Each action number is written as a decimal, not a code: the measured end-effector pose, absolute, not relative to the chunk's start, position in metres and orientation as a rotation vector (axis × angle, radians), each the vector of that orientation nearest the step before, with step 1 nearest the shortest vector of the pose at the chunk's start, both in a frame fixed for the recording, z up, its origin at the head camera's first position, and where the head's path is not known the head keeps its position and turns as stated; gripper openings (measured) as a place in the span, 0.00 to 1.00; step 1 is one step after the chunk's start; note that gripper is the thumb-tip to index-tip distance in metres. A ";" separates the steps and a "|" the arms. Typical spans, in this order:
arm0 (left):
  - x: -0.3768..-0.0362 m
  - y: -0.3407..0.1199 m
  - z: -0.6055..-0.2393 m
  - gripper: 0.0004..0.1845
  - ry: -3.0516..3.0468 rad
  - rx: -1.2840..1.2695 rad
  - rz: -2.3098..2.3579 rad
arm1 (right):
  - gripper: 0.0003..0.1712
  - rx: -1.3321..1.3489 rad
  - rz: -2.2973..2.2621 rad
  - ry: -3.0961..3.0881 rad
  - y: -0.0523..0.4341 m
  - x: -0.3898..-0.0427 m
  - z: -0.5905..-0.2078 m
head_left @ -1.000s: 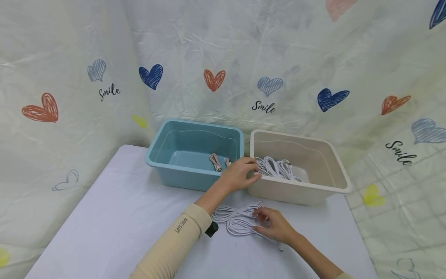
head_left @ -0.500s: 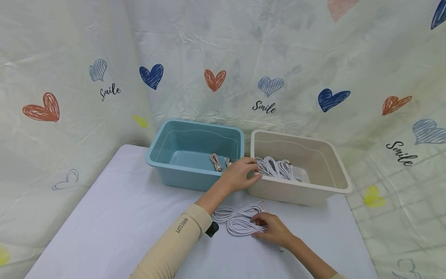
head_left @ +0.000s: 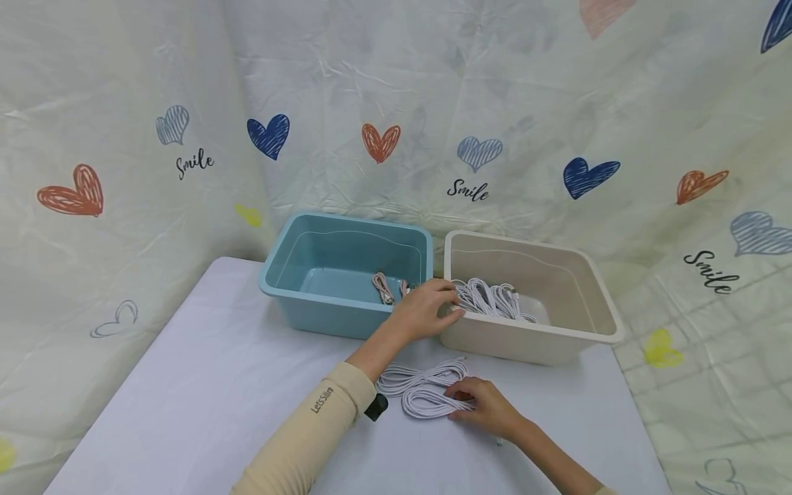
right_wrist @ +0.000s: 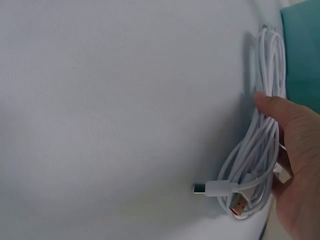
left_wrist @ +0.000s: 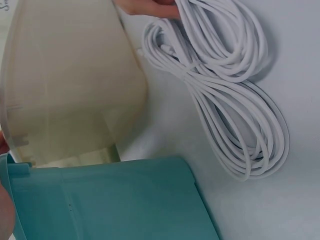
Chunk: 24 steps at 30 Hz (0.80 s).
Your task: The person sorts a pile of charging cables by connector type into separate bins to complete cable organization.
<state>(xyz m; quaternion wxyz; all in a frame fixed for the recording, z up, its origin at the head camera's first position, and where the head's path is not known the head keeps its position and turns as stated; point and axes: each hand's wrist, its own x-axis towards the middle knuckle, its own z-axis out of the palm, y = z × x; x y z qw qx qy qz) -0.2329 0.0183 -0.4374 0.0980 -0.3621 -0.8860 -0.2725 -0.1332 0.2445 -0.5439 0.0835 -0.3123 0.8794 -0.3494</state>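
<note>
A coiled white cable [head_left: 421, 388] [left_wrist: 235, 100] [right_wrist: 260, 150] lies on the white table [head_left: 204, 385] in front of two bins. My right hand [head_left: 484, 405] [right_wrist: 295, 150] holds its right end, thumb across the strands, beside two USB plugs [right_wrist: 220, 192]. My left hand [head_left: 427, 309] grips the near left corner of the beige bin [head_left: 606, 323] [left_wrist: 65, 75], fingers inside and thumb on the outer wall. More white cable bundles [head_left: 491, 299] lie inside that bin, just beyond the fingers.
A teal bin [head_left: 272, 285] [left_wrist: 110, 200] stands directly left of the beige one, with a small pinkish cable [head_left: 383, 287] in its right corner. A heart-printed sheet hangs behind and to both sides. Bare tabletop stretches to the left and front.
My right hand has drawn back a little toward me and curled its fingers onto the coil's right end. The left hand and both bins have stayed put.
</note>
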 end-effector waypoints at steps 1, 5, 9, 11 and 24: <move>-0.233 0.018 -0.438 0.12 -2.625 -1.071 -0.805 | 0.16 -0.948 -1.044 2.631 0.245 -0.133 -0.542; -0.233 0.018 -0.437 0.12 -2.619 -1.075 -0.797 | 0.16 -0.996 -1.061 2.648 0.246 -0.133 -0.535; -0.233 0.018 -0.437 0.11 -2.601 -1.088 -0.802 | 0.17 -1.029 -1.073 2.667 0.249 -0.133 -0.529; -0.233 0.018 -0.437 0.11 -2.592 -1.092 -0.809 | 0.17 -1.046 -1.072 2.684 0.252 -0.133 -0.527; -0.234 0.019 -0.438 0.11 -2.597 -1.085 -0.810 | 0.19 -1.142 -1.066 2.734 0.268 -0.133 -0.502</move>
